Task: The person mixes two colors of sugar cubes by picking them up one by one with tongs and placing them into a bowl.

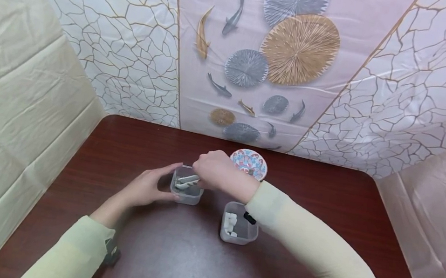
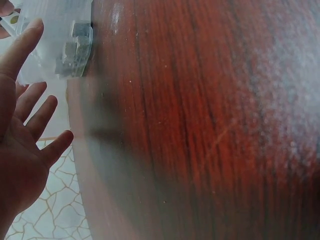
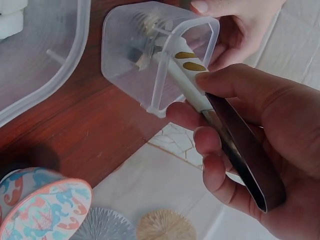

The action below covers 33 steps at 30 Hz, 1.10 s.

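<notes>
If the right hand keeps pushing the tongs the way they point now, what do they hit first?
Probably the bottom of the small clear container: the right hand grips the tongs with their tips already inside it, while the left hand steadies its side. Depth is unclear.

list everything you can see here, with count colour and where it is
table: 1, dark red-brown wood, fills the lower part of the head view
clear tubs: 2, see-through plastic; one mid-table between the hands, one nearer the person to its right
white cubes: several, white, inside the nearer tub
tongs: 1, metal with white tips and gold marks, tips inside the mid-table tub
small bowl: 1, red, blue and white pattern, behind the tubs
backdrop: printed sheets, cracked white pattern and fish with round discs, behind the table
left hand: fingers straight, touching the mid-table tub's side
right hand: gripping the tongs over that tub
sleeves: 2, pale green
</notes>
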Motion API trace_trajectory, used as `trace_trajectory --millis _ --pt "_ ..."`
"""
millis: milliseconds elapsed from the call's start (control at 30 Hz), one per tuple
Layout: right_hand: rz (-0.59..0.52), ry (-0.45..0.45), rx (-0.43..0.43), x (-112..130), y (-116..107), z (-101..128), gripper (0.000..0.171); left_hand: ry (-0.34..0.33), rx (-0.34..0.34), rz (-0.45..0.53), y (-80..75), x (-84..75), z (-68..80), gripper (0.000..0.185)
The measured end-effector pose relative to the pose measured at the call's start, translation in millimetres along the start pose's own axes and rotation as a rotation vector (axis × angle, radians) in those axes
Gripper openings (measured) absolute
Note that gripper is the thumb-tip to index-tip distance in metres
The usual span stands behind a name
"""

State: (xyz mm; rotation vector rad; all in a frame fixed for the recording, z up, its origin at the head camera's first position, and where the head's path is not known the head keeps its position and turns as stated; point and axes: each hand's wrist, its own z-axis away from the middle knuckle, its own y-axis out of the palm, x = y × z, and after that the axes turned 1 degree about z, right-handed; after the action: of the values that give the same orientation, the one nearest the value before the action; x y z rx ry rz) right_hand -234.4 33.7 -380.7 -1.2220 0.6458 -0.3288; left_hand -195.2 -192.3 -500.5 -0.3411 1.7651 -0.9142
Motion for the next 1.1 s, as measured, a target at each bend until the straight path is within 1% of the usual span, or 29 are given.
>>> trace_trajectory --millis 167,400,633,933,1033,1100 --pt "-0.034 -0.009 -0.037 -8.7 -2.6 10.5 0.017 0.017 -0.013 -0.004 0.8 0.7 -0.3 0.094" --pt "-0.119 -0.025 -0.080 -22.5 -5.3 27.2 0.014 0.011 -0.015 0.000 0.8 -0.2 -0.4 0.094" --pt "-0.194 -0.033 -0.172 -39.8 -7.5 48.9 0.018 0.005 -0.013 -0.008 1.4 0.9 -0.1 0.095" --pt "-0.204 0.013 -0.252 -65.5 -8.1 80.6 0.017 0.005 -0.019 0.000 2.6 2.7 0.3 0.095" --pt "-0.208 0.053 -0.253 -75.4 -5.2 91.1 0.010 0.004 -0.022 0.000 2.8 2.6 0.4 0.095" --pt "-0.213 0.080 -0.242 -82.4 -2.4 97.7 0.010 0.004 -0.022 0.000 2.9 2.2 0.5 0.095"
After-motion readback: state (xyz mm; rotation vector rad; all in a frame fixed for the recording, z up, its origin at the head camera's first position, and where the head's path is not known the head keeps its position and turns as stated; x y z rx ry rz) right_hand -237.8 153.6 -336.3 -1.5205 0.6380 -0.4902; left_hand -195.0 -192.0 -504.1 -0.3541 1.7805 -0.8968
